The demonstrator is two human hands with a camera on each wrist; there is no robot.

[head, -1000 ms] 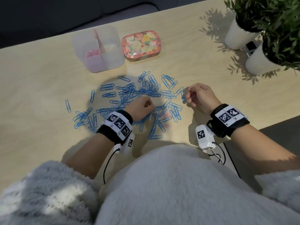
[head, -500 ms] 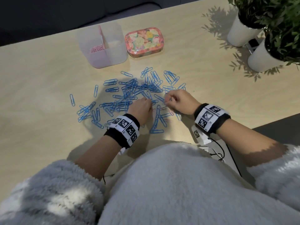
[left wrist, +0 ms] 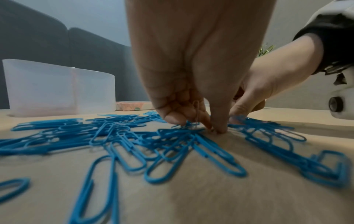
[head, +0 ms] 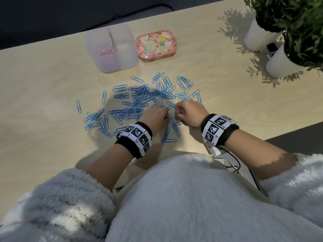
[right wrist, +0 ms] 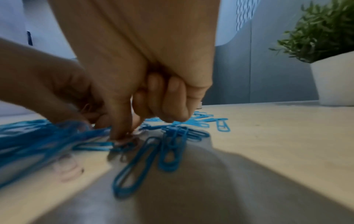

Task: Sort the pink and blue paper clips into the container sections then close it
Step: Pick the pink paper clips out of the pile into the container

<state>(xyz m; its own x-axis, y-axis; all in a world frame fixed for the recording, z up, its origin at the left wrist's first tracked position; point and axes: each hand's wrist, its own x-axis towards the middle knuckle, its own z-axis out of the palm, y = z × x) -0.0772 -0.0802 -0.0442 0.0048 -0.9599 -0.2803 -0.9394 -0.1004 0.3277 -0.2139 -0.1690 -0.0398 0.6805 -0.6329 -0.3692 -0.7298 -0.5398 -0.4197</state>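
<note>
Many blue paper clips [head: 145, 100] lie scattered on the wooden table [head: 43, 84]. My left hand [head: 164, 113] is down in the pile, thumb and forefinger tips on the table, with a thin pink paper clip [left wrist: 196, 111] upright in its curled fingers. Right beside it, my right hand [head: 176, 114] has its fingers curled and pinches at a pale clip on the table [right wrist: 137, 133]. One pink clip [head: 182, 129] lies loose below the right hand. The translucent divided container [head: 122, 55] stands open at the back, with pink clips [head: 104, 52] in its left section.
A floral tin lid [head: 156, 44] lies right of the container. Two white plant pots [head: 257, 37] [head: 283, 62] stand at the far right. The table's near edge runs close under my right wrist. Cables hang from the wrist cameras.
My right hand has moved left to meet the left hand in the pile. The left hand stays nearly in place. The head view has shifted a little.
</note>
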